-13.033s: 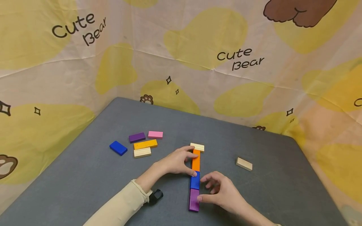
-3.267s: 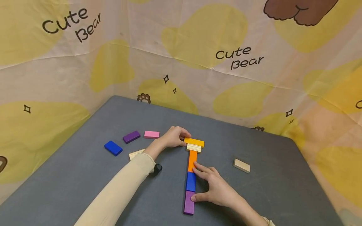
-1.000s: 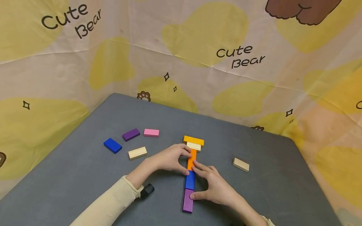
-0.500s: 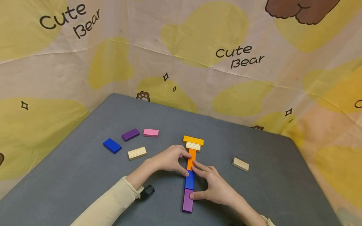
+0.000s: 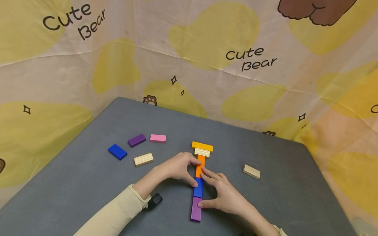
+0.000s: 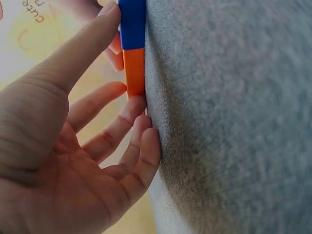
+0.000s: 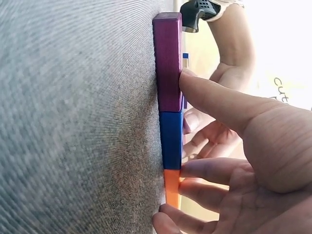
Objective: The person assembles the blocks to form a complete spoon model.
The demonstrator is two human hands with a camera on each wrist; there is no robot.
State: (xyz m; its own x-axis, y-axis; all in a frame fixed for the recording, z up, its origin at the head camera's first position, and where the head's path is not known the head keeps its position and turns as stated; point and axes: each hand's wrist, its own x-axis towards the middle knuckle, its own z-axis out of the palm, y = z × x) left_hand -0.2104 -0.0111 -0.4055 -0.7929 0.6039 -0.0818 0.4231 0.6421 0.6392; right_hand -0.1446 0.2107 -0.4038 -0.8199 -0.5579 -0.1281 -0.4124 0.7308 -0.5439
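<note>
A row of wooden blocks lies end to end on the table: a purple block (image 5: 196, 209) nearest, then a blue block (image 5: 198, 187), then an orange block (image 5: 200, 166). Across its far end sit a plain wood block (image 5: 202, 152) and, just behind that, a yellow-orange block (image 5: 202, 146). My left hand (image 5: 178, 167) rests along the row's left side, thumb at the blue block and fingertips at the orange one. On the right side, my right hand (image 5: 225, 193) touches the purple block with its thumb and the orange block with its fingers. Neither hand lifts anything.
To the left lie a blue block (image 5: 117, 152), a purple block (image 5: 137, 140), a pink block (image 5: 157, 138) and a plain wood block (image 5: 143, 159). Another plain wood block (image 5: 251, 171) lies to the right. A printed cloth (image 5: 195, 55) borders the grey table (image 5: 280, 203).
The yellow-orange block has moved from the left group to the row's far end. My left hand let go of it and came back to the row; my right hand's fingers moved onto the row.
</note>
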